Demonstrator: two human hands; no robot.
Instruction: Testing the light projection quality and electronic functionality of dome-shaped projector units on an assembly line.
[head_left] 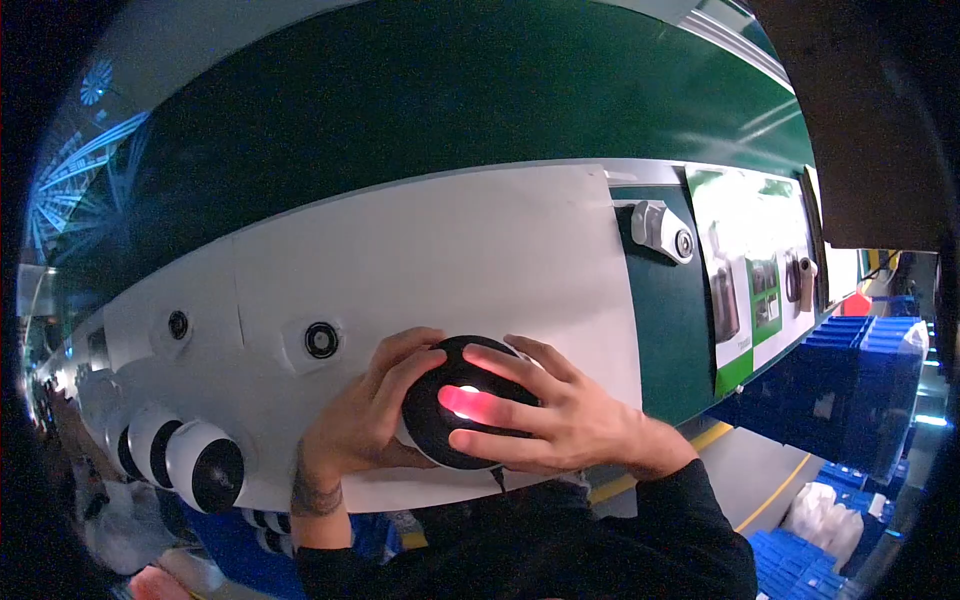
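Handling appears unfinished, the glowing round device (426,420) being gripped by left hand (365,415) and right hand (565,415), while similar units (218,476) are seen toward nine o'clock, completion unclear.

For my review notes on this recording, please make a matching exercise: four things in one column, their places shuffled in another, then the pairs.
Things
1. Round black-faced device
2. White units with black faces
3. White angular device
4. Blue containers

Places
A. On the green surface, between the white sheet and the printed sheets
B. At the far right, beyond the table's edge
C. Between the left hand and the right hand
D. At the lower left, lined up in a row

Pairs
1-C, 2-D, 3-A, 4-B
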